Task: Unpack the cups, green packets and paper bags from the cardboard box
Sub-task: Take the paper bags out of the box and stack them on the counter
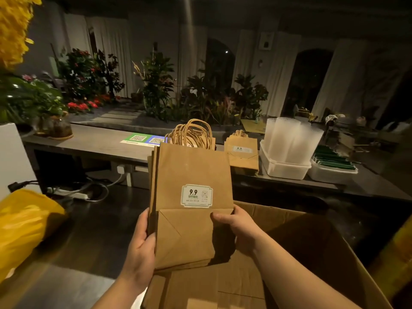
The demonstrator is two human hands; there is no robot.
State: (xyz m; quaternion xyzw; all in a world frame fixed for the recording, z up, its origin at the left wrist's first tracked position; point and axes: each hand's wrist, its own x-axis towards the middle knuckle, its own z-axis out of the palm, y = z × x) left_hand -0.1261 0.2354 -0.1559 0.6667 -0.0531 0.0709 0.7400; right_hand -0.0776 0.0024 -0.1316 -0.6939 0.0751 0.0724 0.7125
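Gripping a bundle of paper bags (191,175) from both sides, the person holds it upright above the open cardboard box (312,241). The left hand (142,239) wraps the bundle's left edge low down, fingers curled behind and thumb in front. The right hand (236,226) pinches the right edge, thumb laid across the folded bottom flap just under the white label (196,195). Twisted handles fan out at the top, well clear of both hands. Beneath the hands, the box's brown flaps spread wide. Beyond the hands runs the bench (89,143), and on it, ahead of the right hand, rests a second pile of paper bags (243,155). Further out to that hand's right, clear cups (289,139) stand in stacks inside a white tub (285,170). Just beside it, green packets (334,159) fill another tub (330,175). Out past the left hand, a yellow plastic bag (22,224) sits low.
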